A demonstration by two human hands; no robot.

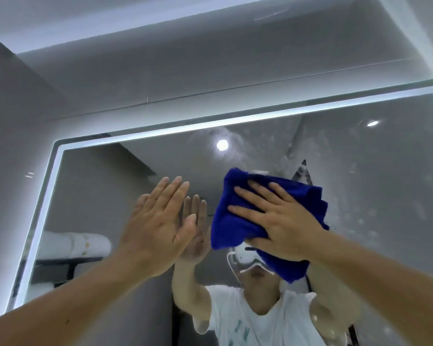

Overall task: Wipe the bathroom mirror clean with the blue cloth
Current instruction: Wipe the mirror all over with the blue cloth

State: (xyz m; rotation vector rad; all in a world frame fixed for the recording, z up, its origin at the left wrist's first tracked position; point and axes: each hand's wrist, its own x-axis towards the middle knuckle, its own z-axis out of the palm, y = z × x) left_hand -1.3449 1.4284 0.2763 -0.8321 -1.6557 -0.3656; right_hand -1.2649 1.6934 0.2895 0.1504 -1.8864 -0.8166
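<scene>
The bathroom mirror [375, 171] fills the lower view, framed by a lit white strip. A folded blue cloth [235, 221] lies flat against the glass near its middle. My right hand [278, 221] presses on the cloth with fingers spread and straight. My left hand [158, 221] is flat against the glass to the left of the cloth, fingers straight and together. Pale smears and water spots cover the glass above and to the right of the cloth. The reflection shows a person in a white shirt with both arms raised.
The mirror's lit top edge [210, 124] runs just above the hands and its left edge [40, 208] stands at the left. Grey wall and ceiling lie above. Rolled white towels [73, 245] on a dark shelf appear reflected at lower left.
</scene>
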